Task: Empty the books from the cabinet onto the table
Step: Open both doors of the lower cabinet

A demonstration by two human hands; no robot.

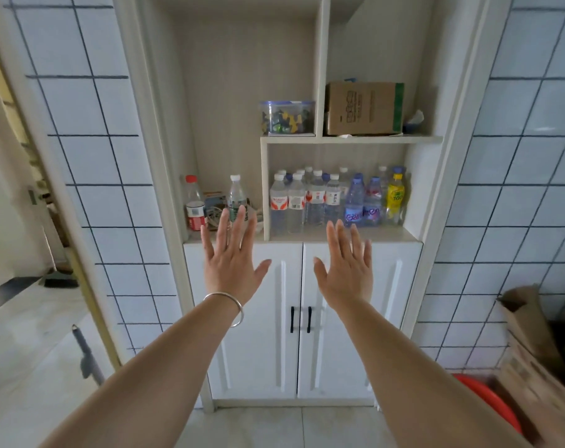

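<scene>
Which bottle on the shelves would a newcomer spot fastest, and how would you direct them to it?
Start at the white double doors of the cabinet, then look to the shelf just above them, crowded with water bottles. At its right end stands the yellow bottle, the only yellow one there.

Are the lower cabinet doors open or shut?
Shut. Both cabinet doors sit flush, meeting at the centre seam, black handles side by side. Left hand and right hand hover spread, touching nothing.

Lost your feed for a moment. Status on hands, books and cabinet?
Left hand and right hand open, empty, raised before the cabinet doors. Doors shut, handles untouched. No books in view; open shelves hold bottles.
</scene>
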